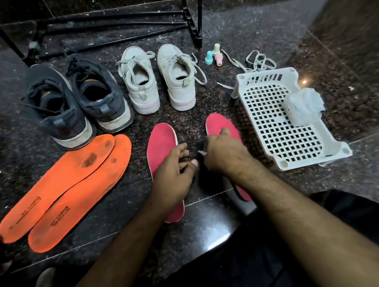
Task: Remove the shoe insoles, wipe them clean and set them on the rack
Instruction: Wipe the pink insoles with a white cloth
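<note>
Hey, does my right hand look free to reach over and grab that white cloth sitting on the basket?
Probably yes, once it lets go. The right hand rests on the right pink insole, apparently pinching something small and white. The white cloth lies on the white basket just beyond, nothing between.

Dark speckled stone floor point(212, 237), glossy, pale seam lines. On it: two orange insoles point(62, 191) at left, overlapping; two pink insoles point(162, 142) at centre, apart; dark sneakers pair point(75, 101) behind the orange ones; white sneakers pair point(158, 78) next to them. White plastic perforated rack point(287, 124) at right, white cloth point(304, 107) on it. Loose white laces point(254, 61) and three small pastel bottles point(214, 55) beyond the rack. Black metal frame legs point(194, 25) at back.
</note>
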`<state>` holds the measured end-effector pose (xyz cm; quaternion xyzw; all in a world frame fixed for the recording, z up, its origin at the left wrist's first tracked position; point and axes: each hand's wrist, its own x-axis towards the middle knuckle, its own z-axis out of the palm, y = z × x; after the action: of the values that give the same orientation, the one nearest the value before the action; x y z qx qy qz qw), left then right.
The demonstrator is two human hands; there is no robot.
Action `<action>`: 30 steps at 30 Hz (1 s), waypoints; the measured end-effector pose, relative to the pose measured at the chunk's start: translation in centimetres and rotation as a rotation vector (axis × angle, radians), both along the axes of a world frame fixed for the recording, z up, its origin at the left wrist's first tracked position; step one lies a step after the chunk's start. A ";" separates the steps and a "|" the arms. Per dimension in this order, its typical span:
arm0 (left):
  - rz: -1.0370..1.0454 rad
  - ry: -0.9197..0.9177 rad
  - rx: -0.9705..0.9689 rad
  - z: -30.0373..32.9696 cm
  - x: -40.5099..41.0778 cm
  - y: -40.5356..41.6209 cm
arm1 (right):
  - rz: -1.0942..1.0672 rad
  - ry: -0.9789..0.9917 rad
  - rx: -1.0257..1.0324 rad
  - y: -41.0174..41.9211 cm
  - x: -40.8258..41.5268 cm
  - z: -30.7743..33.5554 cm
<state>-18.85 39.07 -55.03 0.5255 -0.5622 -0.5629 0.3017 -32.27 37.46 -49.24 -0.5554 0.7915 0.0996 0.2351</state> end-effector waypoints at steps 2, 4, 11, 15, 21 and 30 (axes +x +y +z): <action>0.082 0.004 0.046 -0.1 0.1 -0.5 | 0.085 -0.054 -0.045 0.8 1.5 0.1; 0.142 -0.037 0.030 -0.2 0.5 -0.8 | 0.134 -0.121 -0.080 1.4 2.5 0.4; 0.042 -0.334 -0.212 0.3 1.0 -0.4 | 0.084 -0.210 -0.126 0.4 0.1 2.3; -0.031 -0.366 -0.250 0.3 0.8 -0.2 | -0.062 -0.120 -0.094 -0.2 -3.5 2.0; 0.020 -0.203 -0.074 0.6 0.8 0.0 | -0.003 -0.210 0.010 -0.6 -2.2 0.0; 0.092 -0.024 0.113 0.8 0.7 -0.4 | 0.020 -0.302 -0.012 -0.3 -1.0 1.0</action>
<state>-18.10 38.62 -54.25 0.5739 -0.5082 -0.5729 0.2901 -33.22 37.19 -48.25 -0.5734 0.7419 0.0126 0.3472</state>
